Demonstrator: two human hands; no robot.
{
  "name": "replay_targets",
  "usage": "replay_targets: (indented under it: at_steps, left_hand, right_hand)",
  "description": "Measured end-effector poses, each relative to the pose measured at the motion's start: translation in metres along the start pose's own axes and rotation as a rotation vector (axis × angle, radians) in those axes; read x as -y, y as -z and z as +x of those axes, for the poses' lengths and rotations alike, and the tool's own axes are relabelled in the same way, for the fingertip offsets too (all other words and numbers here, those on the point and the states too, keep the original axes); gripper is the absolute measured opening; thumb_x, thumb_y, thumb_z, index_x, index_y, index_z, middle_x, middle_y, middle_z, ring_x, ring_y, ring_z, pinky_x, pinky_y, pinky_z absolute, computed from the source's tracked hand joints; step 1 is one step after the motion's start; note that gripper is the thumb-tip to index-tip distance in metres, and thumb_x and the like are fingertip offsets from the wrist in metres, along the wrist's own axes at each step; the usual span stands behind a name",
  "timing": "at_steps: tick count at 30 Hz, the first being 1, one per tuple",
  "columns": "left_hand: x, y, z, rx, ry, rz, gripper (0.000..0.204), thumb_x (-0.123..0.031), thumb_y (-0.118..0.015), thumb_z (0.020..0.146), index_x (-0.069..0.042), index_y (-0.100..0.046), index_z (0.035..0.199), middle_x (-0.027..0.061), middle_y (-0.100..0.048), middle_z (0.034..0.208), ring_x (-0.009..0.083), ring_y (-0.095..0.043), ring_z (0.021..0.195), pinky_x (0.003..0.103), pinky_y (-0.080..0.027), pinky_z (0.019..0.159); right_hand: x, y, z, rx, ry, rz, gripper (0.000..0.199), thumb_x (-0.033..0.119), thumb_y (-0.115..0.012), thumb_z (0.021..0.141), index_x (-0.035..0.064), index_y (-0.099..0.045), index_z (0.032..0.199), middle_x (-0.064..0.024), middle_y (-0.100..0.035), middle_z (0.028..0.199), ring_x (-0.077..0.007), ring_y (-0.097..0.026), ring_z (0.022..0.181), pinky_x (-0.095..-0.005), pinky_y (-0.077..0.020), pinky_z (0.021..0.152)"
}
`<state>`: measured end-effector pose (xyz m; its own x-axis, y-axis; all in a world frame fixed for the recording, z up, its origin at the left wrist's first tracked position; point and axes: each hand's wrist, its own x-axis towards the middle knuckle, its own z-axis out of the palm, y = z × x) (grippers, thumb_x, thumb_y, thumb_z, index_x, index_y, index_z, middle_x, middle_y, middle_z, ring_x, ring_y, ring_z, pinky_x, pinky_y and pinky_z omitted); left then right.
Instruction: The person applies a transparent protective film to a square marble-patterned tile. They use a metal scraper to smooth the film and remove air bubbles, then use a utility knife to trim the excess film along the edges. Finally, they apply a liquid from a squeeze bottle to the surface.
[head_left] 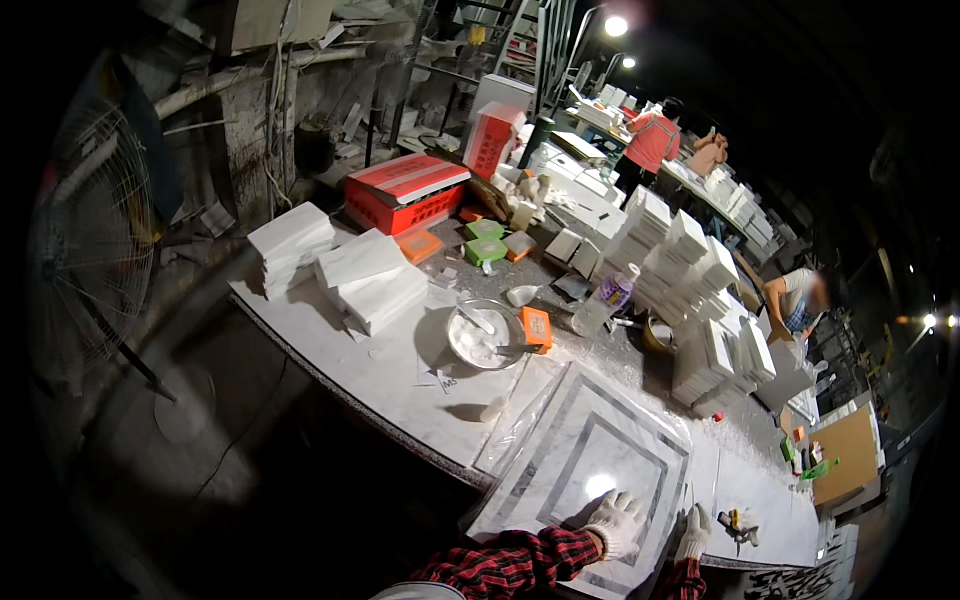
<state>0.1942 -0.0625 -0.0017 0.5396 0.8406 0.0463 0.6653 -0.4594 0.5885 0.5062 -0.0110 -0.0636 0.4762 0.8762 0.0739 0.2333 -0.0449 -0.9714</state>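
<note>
A square marble panel (560, 450) with white stone and grey inlaid bands lies at the table's near edge. My left hand (617, 525), in a white knitted glove, rests on its face near the lower right corner. The fingers are stretched out and open. Beside the panel's right edge is my right hand (694, 533), gloved too, with its fingers extended; whether it touches the edge I cannot tell. A bright light reflects off the panel just above my left hand. Clear plastic film (520, 420) lies along the panel's upper left side.
Left of the panel stands a metal bowl (487, 335) of white paste with spatulas, by an orange box (536, 330). A plastic bottle (605, 300) and tall stacks of white tiles (700, 360) stand farther back. A floor fan (90, 240) is at left. Several people work beyond.
</note>
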Motion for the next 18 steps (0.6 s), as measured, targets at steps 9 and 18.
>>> replay_targets:
  at_steps: [9, 18]
  left_hand:
    - [-0.017, 0.011, -0.005, 0.029, 0.064, 0.129, 0.072, -0.051, -0.067, 0.087, -0.003, -0.054, 0.139, 0.0143, -0.046, 0.148, 0.0343, -0.034, 0.141, 0.051, -0.024, 0.117]
    - [-0.034, -0.021, 0.013, 0.089, 0.122, 0.470, 0.088, -0.065, -0.047, 0.096, -0.002, -0.035, 0.156, 0.0187, -0.029, 0.164, 0.0372, -0.021, 0.153, 0.054, -0.013, 0.123]
  right_hand:
    - [0.002, -0.023, 0.014, 0.030, 0.225, -0.168, 0.034, 0.015, -0.069, 0.097, -0.0055, -0.068, 0.124, -0.0147, -0.073, 0.114, -0.0198, -0.067, 0.100, -0.0300, -0.0537, 0.090]
    - [0.028, -0.018, 0.001, -0.081, 0.342, -0.313, 0.033, 0.021, -0.068, 0.092, 0.0014, -0.072, 0.118, -0.0206, -0.074, 0.105, -0.0306, -0.072, 0.097, -0.0364, -0.0541, 0.086]
